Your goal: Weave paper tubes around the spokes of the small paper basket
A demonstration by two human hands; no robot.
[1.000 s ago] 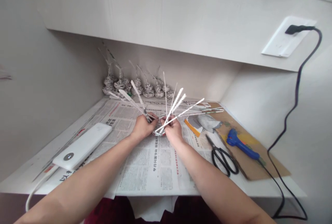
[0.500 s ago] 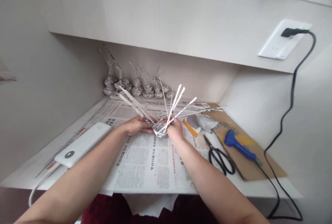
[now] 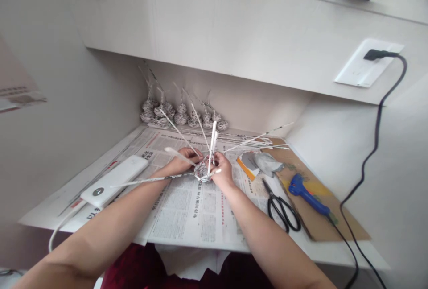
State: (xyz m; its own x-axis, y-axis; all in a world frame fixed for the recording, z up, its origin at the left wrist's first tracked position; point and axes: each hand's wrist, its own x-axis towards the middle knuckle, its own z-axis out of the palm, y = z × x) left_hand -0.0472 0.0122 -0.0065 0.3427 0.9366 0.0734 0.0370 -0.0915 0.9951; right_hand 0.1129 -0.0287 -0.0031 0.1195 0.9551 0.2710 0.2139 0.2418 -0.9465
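Note:
Between my hands is a small round woven paper basket point(image 3: 202, 171), made of rolled newspaper strips. Several stiff paper strips point(image 3: 180, 131) stick out of it in all directions, one lying across my left forearm. My left hand point(image 3: 185, 160) grips the basket's far left side, fingers closed near its rim. On the right side, my right hand point(image 3: 222, 167) pinches the rim, its thumb and fingers partly covered by upright strips. The basket is held over the printed newspaper point(image 3: 187, 208) on the table.
Several woven gourd shapes point(image 3: 181, 115) stand along the back wall. A white power bank point(image 3: 115, 181) with a cable lies at left. To the right are black scissors point(image 3: 281, 206), a blue glue gun point(image 3: 309, 194) on cardboard point(image 3: 329, 224), and grey scraps point(image 3: 267, 163). A black cord point(image 3: 376, 124) hangs at right.
The basket has turned in my hands, so its strips now fan out differently, one pointing left over my forearm. My head view has shifted slightly upward and left.

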